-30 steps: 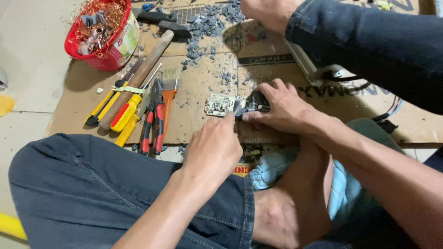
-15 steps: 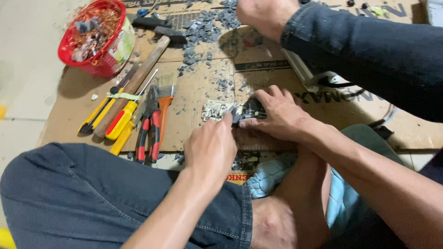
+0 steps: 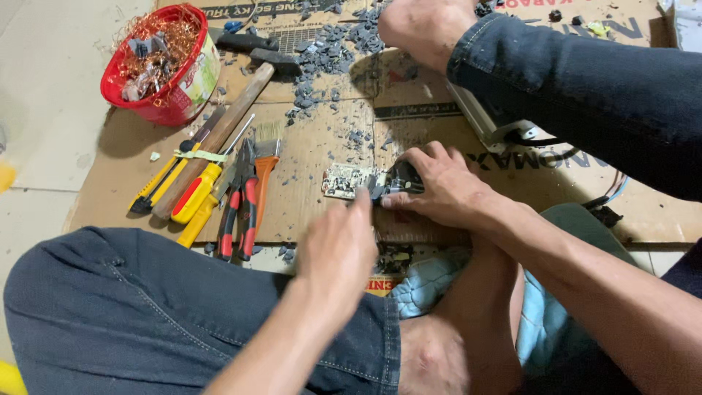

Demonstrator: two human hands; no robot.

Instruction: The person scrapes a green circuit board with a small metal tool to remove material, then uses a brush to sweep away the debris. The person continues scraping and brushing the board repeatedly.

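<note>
We see the small circuit board point(image 3: 349, 181) lying on the cardboard sheet point(image 3: 314, 146), just left of our right hand point(image 3: 439, 186), whose fingers pinch its dark end. Our left hand point(image 3: 338, 249) hovers just below it, blurred; grip unclear.

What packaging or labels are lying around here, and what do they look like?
Flattened cardboard box: the brown work mat on the floor, dark lettering along its far and right edges.
Red bowl: far left corner, with a pale green-and-white paper label on its side.
Red-and-yellow printed scrap: at the cardboard's near edge.
</note>
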